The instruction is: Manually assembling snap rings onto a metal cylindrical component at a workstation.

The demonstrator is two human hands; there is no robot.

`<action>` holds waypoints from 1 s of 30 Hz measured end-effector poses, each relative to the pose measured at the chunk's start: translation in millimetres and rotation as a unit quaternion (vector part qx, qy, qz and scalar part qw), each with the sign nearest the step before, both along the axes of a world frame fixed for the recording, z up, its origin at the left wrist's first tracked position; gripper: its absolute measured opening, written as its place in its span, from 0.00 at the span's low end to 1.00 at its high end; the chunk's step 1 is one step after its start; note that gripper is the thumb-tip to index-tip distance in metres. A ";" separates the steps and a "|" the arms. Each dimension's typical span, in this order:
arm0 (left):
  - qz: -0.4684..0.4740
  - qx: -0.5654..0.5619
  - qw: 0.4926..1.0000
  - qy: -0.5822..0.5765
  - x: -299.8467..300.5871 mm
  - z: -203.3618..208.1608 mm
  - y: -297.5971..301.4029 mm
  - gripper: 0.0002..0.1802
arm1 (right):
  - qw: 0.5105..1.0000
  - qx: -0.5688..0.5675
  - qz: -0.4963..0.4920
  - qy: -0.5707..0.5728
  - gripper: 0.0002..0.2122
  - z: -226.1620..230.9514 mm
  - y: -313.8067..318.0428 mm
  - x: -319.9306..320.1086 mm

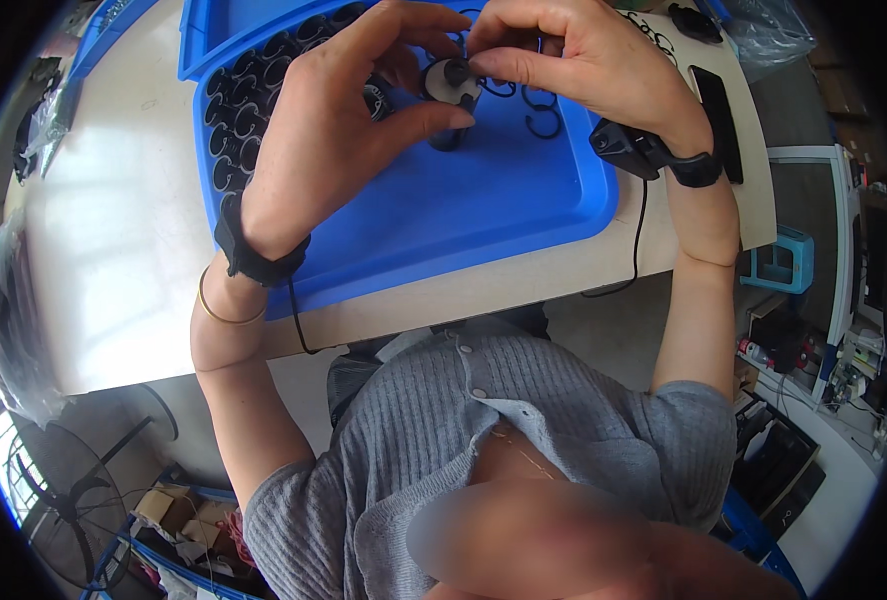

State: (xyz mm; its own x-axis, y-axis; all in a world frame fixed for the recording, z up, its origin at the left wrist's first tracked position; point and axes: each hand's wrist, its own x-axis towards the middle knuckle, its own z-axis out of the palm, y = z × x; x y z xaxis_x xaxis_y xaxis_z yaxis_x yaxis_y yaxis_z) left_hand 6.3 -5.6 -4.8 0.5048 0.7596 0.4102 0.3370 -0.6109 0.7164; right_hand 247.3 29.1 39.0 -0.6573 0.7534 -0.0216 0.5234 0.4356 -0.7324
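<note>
Head: cylinder (445,84) in left grip (336,125).

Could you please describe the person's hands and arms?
The left hand and right hand are bare. Each wears a black wrist strap and cable, the right also a boxy black device. A gold-coloured bangle circles the left forearm. The grey sleeves are short.

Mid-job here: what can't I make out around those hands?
Head view: the far side of the black-and-grey cylinder, turned away from the camera.
Head view: a full count of the black rings, partly covered by the left hand.
Head view: what, if anything, the right hand pinches; its fingers cover it.
</note>
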 end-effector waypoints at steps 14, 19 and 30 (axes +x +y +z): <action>-0.010 -0.053 0.998 -0.033 2.3 1.4 -2.7 0.37 | 0.996 0.024 0.065 0.049 0.11 -14.8 9.2 5.1; 0.005 -0.088 0.995 -0.040 2.8 6.5 -2.3 0.35 | 0.999 -0.015 0.037 0.020 0.11 -12.6 7.8 5.0; -0.009 0.046 0.999 -0.004 4.5 8.0 0.7 0.38 | 0.996 -0.058 0.017 0.059 0.09 -7.1 3.0 2.1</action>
State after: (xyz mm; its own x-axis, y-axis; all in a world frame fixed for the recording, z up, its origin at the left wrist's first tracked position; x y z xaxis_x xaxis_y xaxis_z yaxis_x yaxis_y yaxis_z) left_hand 10.9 -5.0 3.1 0.5140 0.7101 0.4811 0.3207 -0.6793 0.6601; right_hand 249.4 32.1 31.8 -0.6851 0.7280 -0.0275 0.4165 0.3604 -0.8346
